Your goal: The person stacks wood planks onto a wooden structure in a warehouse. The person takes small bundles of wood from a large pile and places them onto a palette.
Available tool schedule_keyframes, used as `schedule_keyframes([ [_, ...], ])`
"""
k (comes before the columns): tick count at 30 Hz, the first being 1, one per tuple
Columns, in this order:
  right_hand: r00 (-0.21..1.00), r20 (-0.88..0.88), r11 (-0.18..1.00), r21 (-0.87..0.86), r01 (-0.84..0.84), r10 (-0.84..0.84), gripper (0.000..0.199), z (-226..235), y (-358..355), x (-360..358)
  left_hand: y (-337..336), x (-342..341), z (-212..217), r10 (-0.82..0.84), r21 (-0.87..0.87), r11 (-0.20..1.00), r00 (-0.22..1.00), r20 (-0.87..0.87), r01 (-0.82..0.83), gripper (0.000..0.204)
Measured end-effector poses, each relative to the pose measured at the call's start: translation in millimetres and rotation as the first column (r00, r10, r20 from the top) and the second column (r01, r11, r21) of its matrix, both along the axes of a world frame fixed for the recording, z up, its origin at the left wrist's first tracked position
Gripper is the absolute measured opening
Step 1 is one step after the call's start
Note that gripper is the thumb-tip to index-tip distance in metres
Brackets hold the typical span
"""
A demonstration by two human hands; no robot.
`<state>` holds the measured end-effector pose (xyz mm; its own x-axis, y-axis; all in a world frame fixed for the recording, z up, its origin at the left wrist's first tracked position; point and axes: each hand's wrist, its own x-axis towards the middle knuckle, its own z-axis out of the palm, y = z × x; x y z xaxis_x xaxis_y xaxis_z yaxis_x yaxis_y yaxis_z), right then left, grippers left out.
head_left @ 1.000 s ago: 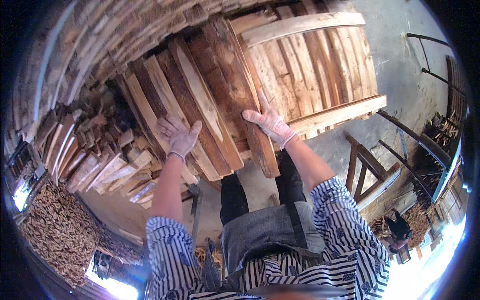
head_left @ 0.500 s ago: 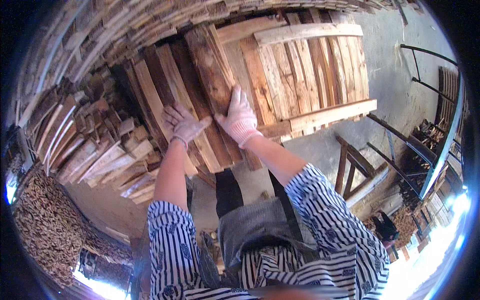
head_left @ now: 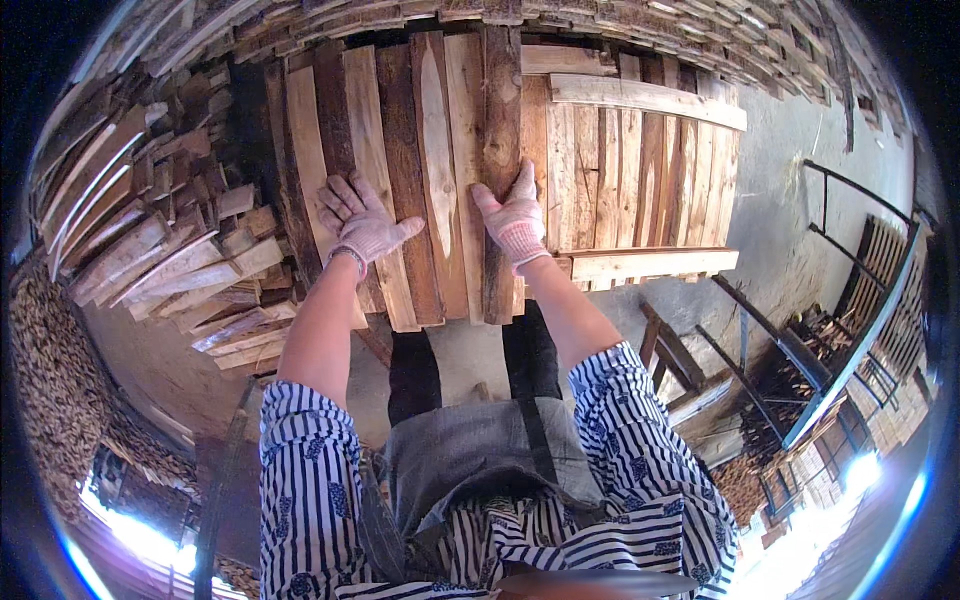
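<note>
Now we're squaring up a row of planks [head_left: 420, 170]: left hand [head_left: 362, 225] lies flat and spread on a pale plank, right hand [head_left: 515, 222] presses open against the dark board [head_left: 498, 180] at the row's right edge. Next, we reckon, nudge it flush. What carries them is hidden.

Gloved left hand [head_left: 362, 228] and right hand [head_left: 514, 217] flat on upright wooden planks [head_left: 440, 170] beside a pallet [head_left: 640, 180].

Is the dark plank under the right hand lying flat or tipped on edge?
Flat: the dark plank lies level with neighbouring boards, right hand pressed on its face.
</note>
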<state>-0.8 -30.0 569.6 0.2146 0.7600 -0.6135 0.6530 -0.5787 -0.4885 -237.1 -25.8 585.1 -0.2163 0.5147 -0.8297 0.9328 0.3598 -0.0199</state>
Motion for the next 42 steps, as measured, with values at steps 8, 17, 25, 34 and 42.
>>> schedule_keyframes([
  [8, 0.976, -0.213, 0.999, 0.041, -0.036, 0.044, 0.061, 42.0, 16.8, 55.3, -27.5, -24.6, 4.3, 0.024, -0.052, 0.998, 0.996, 0.083, -0.019, 0.144],
  [17, 0.986, -0.128, 0.993, 0.059, -0.1, 0.107, 0.065, -113.3, -0.6, 129.5, -20.9, -1.6, 7.9, -0.001, 0.267, 0.963, 0.994, 0.106, -0.028, 0.128],
  [25, 0.931, 0.224, 0.879, 0.323, -0.35, 0.288, 0.055, 48.5, -42.9, -2.0, -56.0, -31.9, -0.4, 0.116, 0.486, 0.833, 0.942, 0.313, -0.264, 0.114],
  [34, 0.638, -0.742, 0.591, -0.425, -0.686, 0.208, 0.034, 63.3, -290.7, -215.4, -287.0, -193.6, -2.1, 0.735, 0.597, -0.154, 0.312, 0.602, -0.787, 0.046],
  [42, 0.736, -0.607, 0.631, -0.452, -0.63, 0.299, 0.057, -67.0, -312.3, -372.7, -511.2, -337.8, -109.6, 0.387, -0.081, -0.887, -0.826, 0.409, -0.455, 0.04],
])
